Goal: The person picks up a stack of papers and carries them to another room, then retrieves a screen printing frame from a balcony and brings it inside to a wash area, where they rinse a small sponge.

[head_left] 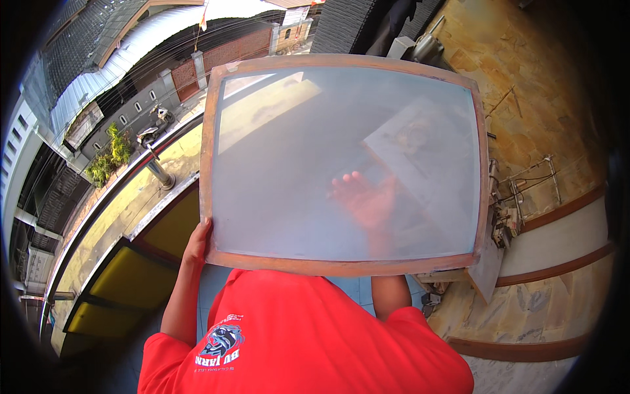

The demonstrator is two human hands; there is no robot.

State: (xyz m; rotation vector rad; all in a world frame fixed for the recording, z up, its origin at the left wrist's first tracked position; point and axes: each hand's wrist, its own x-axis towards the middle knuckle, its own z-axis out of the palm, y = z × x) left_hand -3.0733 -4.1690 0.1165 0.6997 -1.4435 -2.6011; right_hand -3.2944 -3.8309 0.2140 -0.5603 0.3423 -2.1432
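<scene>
A screen-printing frame [341,267] with a reddish-brown wooden border is held up in front of me, tilted. Pale, translucent mesh [282,164] is stretched across it. My left hand [197,243] grips the border at the lower left corner, its fingers partly hidden by the wood. Behind the mesh, my right hand [367,203] shows through, fingers apart and palm toward the cloth. Its fingertips look sharpest, close to or against the mesh; I cannot tell whether they touch.
Yellow-meshed frames [128,282] lean at the left below a ledge [187,148] with a metal post [159,175]. Beyond lies a street with a parked motorcycle [154,126]. Metal clamp hardware [505,223] stands at right before a stone-clad wall [545,125]. Blue floor tiles [354,289] show below.
</scene>
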